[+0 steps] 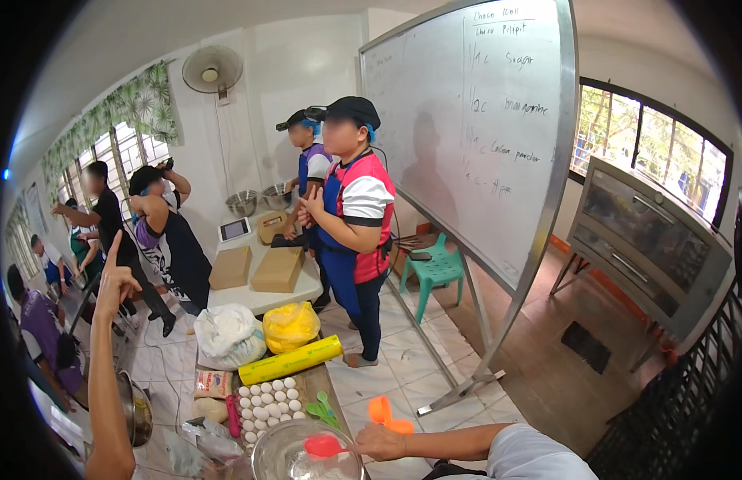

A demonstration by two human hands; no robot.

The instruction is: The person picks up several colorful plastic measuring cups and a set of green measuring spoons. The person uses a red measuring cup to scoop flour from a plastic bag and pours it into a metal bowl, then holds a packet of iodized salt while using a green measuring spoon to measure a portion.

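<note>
My left hand is raised at the left, index finger pointing up, other fingers partly curled, holding nothing. Low in the view, my right hand grips a red plastic measuring cup by its handle. The red cup is over a metal mixing bowl whose contents look pale. Orange measuring cups stick out on the far side of the same hand; their handles are hidden. Behind the bowl lies a tray of white eggs, with green measuring spoons to its right and a pink utensil to its left.
Beyond the eggs lie a yellow wrap roll, a white plastic sack and a yellow bag. Two people in aprons stand before a whiteboard bearing handwriting. Cardboard boxes rest on a white table. More people are at left.
</note>
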